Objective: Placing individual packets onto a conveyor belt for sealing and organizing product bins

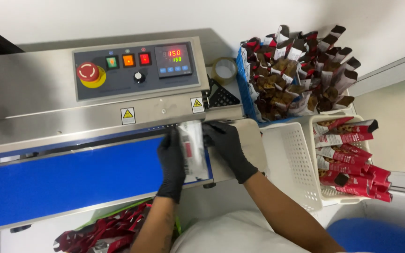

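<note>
A white and red snack pouch (192,149) lies flat at the right end of the blue conveyor belt (71,175), its top at the slot of a steel band sealer machine (33,93). My left hand (171,164), in a black glove, presses the pouch's left edge. My right hand (225,143), also gloved, holds its right edge near the machine's feed end.
The sealer's control panel (137,68) carries a red stop button, lit switches and a display. A blue basket (247,98) holds several open filled pouches. A white basket (289,164) holds several more pouches lying flat. A tape roll (224,70) sits behind. Red pouches (104,232) lie below the belt.
</note>
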